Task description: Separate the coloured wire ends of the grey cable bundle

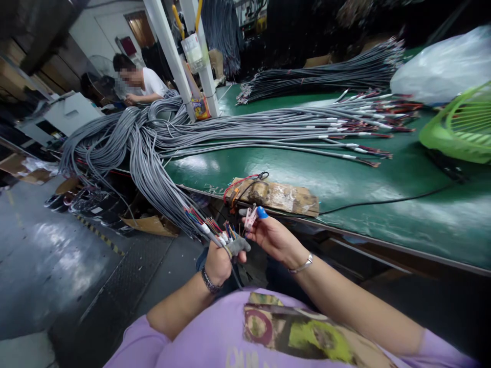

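Observation:
My left hand [219,261] is closed around the ends of a bundle of grey cables [161,179] that hangs off the table edge, with coloured wire tips [217,228] fanning out above my fist. A grey cot covers one left finger. My right hand [268,235] is pinched on a small white connector [251,217], close to the wire tips; a blue cot [262,212] covers a fingertip. Both hands are held in front of the green table's edge.
On the green table [345,179] lie long spreads of grey cables [291,128], a taped wooden block [284,197] with red and black wires, a green basket [460,128] and a plastic bag [441,66]. Another person [143,82] sits at the far left.

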### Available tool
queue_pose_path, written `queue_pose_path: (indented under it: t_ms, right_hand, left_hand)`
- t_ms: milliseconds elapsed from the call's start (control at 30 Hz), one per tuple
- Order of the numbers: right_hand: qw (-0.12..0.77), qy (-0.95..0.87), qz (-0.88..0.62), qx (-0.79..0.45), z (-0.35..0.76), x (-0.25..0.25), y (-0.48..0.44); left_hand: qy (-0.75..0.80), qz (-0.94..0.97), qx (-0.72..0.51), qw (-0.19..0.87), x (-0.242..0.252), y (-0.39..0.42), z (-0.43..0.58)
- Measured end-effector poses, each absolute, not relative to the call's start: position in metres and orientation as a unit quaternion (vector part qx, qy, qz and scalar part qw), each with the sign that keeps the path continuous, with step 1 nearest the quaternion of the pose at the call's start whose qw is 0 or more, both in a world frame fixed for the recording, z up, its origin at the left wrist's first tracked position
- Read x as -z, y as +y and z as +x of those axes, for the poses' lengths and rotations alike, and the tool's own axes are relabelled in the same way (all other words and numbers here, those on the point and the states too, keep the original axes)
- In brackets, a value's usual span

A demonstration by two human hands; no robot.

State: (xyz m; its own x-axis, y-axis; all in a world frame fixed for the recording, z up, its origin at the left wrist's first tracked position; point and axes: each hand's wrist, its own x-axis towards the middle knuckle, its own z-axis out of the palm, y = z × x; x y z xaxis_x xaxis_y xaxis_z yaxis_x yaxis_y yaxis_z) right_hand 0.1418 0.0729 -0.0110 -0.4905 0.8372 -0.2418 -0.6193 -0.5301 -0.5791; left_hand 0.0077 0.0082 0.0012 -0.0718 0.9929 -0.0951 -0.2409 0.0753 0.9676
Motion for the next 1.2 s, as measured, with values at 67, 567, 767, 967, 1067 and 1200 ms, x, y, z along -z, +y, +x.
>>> queue_pose_path:
  t_ms: [67,567,767,967,1067,1200]
  right_hand:
    - [0.437,-0.205,-0.255,-0.838,0.141,0.011,0.074]
    - [0.449,-0.201,-0.247,-0.835,0.136,0.014,0.073]
    - [0.436,-0.195,-0.247,-0.843,0.138,0.014,0.072]
    - [0.422,-0.193,-0.258,-0.847,0.142,0.006,0.073]
    - [0.433,-0.223,-0.268,-0.831,0.142,0.006,0.073]
    - [0.435,-0.241,-0.266,-0.826,0.144,0.007,0.07]
  left_hand:
    - [0.478,0.396,-0.554,0.555,-0.003,0.01,0.009]
    - [0.496,0.381,-0.539,0.563,-0.007,0.017,0.018]
    - [0.485,0.392,-0.548,0.558,-0.005,0.012,0.015]
    - [0.494,0.425,-0.535,0.537,0.003,0.002,0.007]
    - [0.503,0.428,-0.543,0.52,0.008,-0.001,0.004]
    - [0.478,0.418,-0.563,0.529,0.01,0.0,0.004]
